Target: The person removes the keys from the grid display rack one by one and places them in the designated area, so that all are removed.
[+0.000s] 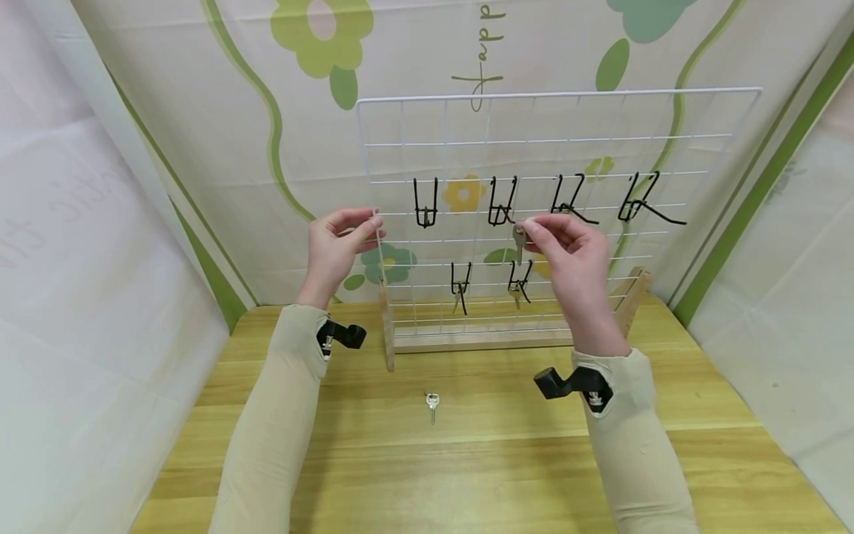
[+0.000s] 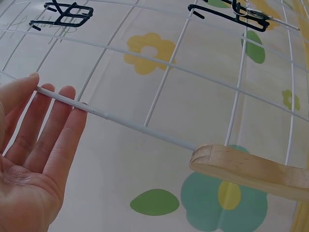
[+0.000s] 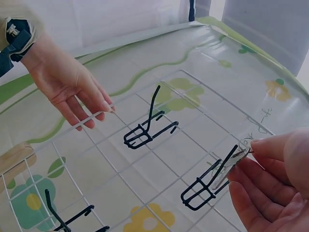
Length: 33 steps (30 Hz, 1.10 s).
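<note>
My left hand (image 1: 340, 245) pinches the left edge wire of a white wire grid panel (image 2: 120, 121) between thumb and fingertips. In my right hand (image 1: 567, 252) a silver key (image 1: 520, 241) is pinched by its head, the blade pointing down in the head view. In the right wrist view the key (image 3: 231, 166) overlaps the prong of a black hook (image 3: 198, 193) on the grid. That hook (image 1: 502, 204) is the second from the left in the upper row. A second silver key (image 1: 432, 406) lies on the table in front of the panel.
Other black hooks (image 1: 425, 208) hang along the upper row. Two lower hooks (image 1: 460, 282) carry keys (image 1: 515, 297). Wooden feet (image 1: 389, 326) and a bottom rail (image 1: 480, 341) support the grid on the wood-grain table (image 1: 494, 475). A flower-patterned curtain (image 1: 200, 111) stands behind.
</note>
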Each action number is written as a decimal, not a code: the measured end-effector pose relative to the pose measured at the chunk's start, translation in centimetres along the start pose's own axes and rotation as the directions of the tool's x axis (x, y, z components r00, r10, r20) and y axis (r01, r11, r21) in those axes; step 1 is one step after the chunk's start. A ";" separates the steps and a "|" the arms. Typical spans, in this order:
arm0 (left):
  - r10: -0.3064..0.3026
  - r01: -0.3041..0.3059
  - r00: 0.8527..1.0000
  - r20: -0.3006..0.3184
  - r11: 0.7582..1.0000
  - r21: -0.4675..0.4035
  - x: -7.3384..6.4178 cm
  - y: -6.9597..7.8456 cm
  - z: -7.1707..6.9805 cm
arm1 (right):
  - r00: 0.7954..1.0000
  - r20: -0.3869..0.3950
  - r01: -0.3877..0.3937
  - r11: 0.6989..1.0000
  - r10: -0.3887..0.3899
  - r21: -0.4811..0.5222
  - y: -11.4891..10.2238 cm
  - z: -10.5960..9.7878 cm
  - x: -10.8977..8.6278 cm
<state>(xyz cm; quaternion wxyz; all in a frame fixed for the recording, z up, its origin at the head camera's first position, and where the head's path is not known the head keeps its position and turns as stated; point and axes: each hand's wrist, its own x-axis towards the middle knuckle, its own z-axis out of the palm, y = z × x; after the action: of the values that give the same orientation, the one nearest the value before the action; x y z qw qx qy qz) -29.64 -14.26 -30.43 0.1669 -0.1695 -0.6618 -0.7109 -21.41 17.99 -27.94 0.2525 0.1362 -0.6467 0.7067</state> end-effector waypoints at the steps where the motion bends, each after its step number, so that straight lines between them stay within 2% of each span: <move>1: 0.000 0.000 1.000 0.001 1.000 -0.003 0.0 0.0 0.0 | 1.000 -0.003 -0.002 1.000 0.002 0.009 -0.1 -0.1 -0.1; 9: -0.002 0.002 1.000 0.003 1.000 -0.010 -0.1 0.0 0.0 | 1.000 -0.009 -0.003 0.999 0.004 0.046 -1.2 -0.8 -0.9; 16: -0.003 0.004 1.000 0.006 1.000 -0.014 -0.1 0.2 0.0 | 0.999 0.013 -0.043 0.999 0.043 -0.023 -1.0 -1.2 -1.9; 23: 0.001 -0.001 1.000 0.007 1.000 -0.009 0.0 0.0 0.0 | 0.995 0.045 -0.082 0.988 0.089 -0.131 0.8 -1.6 -3.5; 29: 0.000 0.000 1.000 0.009 1.000 -0.010 0.0 0.0 0.0 | 0.979 0.093 -0.155 0.962 0.179 -0.226 2.7 -2.4 -4.9; 33: 0.003 -0.003 1.000 0.008 1.000 -0.014 0.0 -0.2 0.0 | 0.969 0.123 -0.182 0.958 0.213 -0.222 3.7 -2.9 -5.7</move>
<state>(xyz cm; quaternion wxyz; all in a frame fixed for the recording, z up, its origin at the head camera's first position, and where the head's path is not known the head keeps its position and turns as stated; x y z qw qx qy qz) -29.75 -14.27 -30.58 0.1641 -0.1745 -0.6571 -0.7147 -18.21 19.64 -34.42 0.1455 0.0947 -0.7445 0.6447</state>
